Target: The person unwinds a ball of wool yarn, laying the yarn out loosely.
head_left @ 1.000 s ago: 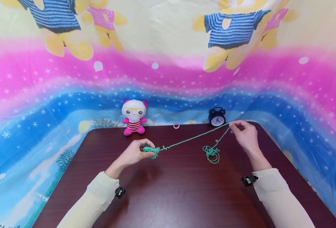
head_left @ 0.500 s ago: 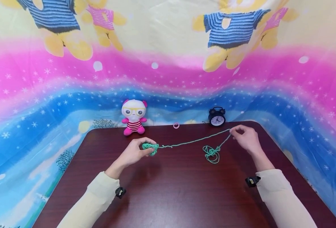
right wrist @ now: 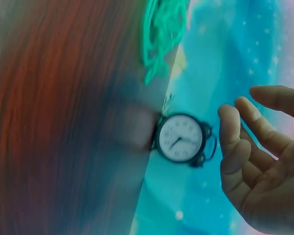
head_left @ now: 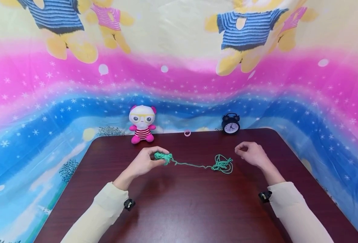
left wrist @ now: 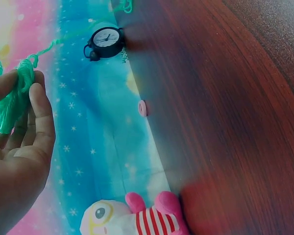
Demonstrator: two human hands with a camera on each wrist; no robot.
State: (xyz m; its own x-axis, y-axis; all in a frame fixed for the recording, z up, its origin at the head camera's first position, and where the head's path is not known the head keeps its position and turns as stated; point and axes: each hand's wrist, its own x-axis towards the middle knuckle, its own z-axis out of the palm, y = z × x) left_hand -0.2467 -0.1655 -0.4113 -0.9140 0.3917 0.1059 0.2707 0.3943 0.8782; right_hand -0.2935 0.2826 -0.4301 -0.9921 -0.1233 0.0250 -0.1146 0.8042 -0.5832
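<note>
My left hand (head_left: pixel 144 161) pinches a bundle of green yarn (head_left: pixel 163 157) between thumb and fingers above the table. In the left wrist view the bundle (left wrist: pixel 15 95) hangs from both sides of the grip. A single slack strand (head_left: pixel 194 165) runs from it to a loose tangle of the same yarn (head_left: pixel 222 164) at the right. My right hand (head_left: pixel 251 153) is just right of that tangle and apart from it. In the right wrist view the right hand (right wrist: pixel 264 156) holds nothing, its fingers loosely bent and the thumb apart from them.
Along the far edge of the dark brown table (head_left: pixel 179 209) are a pink and white panda toy (head_left: pixel 142 124), a small pink ring (head_left: pixel 187 133) and a black alarm clock (head_left: pixel 231 124). A patterned cloth (head_left: pixel 179 98) hangs behind and at both sides.
My right hand has let go of the yarn strand and moved down and slightly left. The strand, earlier stretched up to that hand, now sags low between bundle and tangle. The left hand keeps its hold.
</note>
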